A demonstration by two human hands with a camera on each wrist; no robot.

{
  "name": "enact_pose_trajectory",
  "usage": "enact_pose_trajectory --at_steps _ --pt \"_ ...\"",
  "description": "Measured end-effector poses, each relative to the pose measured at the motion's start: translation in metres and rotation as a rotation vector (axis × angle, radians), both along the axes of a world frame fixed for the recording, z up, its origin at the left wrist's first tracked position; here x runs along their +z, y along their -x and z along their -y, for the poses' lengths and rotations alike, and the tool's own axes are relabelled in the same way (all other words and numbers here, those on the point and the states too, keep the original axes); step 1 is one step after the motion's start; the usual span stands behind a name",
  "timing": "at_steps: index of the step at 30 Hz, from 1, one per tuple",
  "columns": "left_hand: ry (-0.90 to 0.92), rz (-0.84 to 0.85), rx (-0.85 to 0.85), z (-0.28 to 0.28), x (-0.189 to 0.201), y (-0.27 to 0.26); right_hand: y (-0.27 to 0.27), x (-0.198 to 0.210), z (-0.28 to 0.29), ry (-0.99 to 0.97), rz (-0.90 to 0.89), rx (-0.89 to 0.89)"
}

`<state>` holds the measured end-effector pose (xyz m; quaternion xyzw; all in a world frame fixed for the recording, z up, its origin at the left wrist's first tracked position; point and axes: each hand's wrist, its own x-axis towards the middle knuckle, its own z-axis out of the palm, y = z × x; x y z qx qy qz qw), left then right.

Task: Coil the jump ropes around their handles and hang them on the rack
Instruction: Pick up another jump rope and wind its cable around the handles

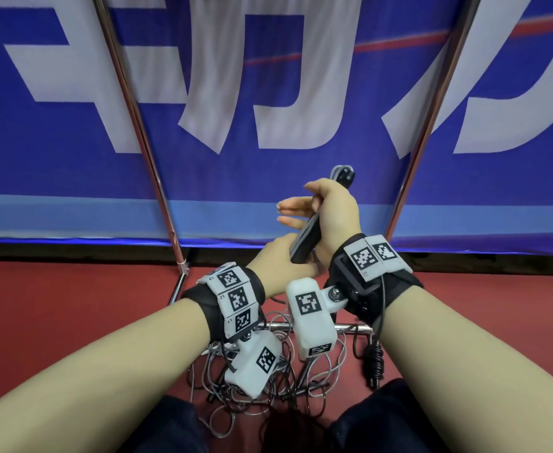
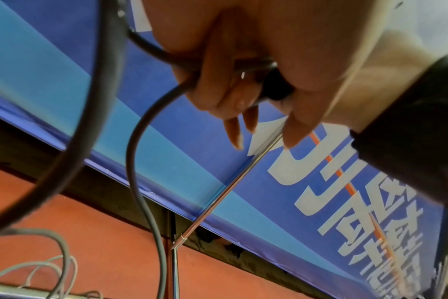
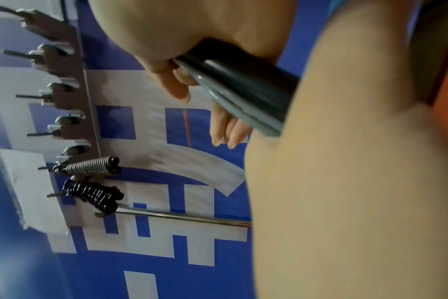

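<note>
My right hand [image 1: 329, 212] grips a pair of dark jump rope handles [image 1: 309, 238], held slanted with their rope end [image 1: 343, 174] up; thumb and palm clamp them [image 3: 238, 91] while the other fingers [image 3: 225, 131] stretch out. Just below, my left hand [image 1: 284, 261] sits at the handles' lower end, its fingers curled round the black rope [image 2: 143, 145], which loops down toward the floor. In the right wrist view the rack's hook bar [image 3: 64, 91] carries a silver coiled rope [image 3: 90, 165] and a black coiled rope [image 3: 92, 194].
Loose grey and black ropes [image 1: 268, 380] lie tangled on the red floor by the rack's base bar [image 1: 353, 328]. One coiled rope [image 1: 375, 361] lies to the right. Two slanted chrome poles [image 1: 138, 125] [image 1: 431, 125] stand before a blue banner. My knees are at the bottom edge.
</note>
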<state>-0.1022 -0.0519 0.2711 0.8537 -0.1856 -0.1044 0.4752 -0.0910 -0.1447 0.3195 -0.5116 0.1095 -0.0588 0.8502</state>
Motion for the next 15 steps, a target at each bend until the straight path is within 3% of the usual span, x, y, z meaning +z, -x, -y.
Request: enact_pose_trajectory --at_steps 4,11,15 --pt "0.009 -0.015 0.046 -0.001 -0.001 0.004 0.002 -0.005 -0.002 -0.048 -0.108 0.031" --pt "0.144 -0.273 0.094 -0.007 -0.004 0.001 0.000 -0.021 -0.014 -0.040 -0.107 -0.051" --pt "0.030 -0.248 0.148 -0.012 -0.004 -0.004 -0.001 -0.025 -0.011 -0.054 -0.098 0.025"
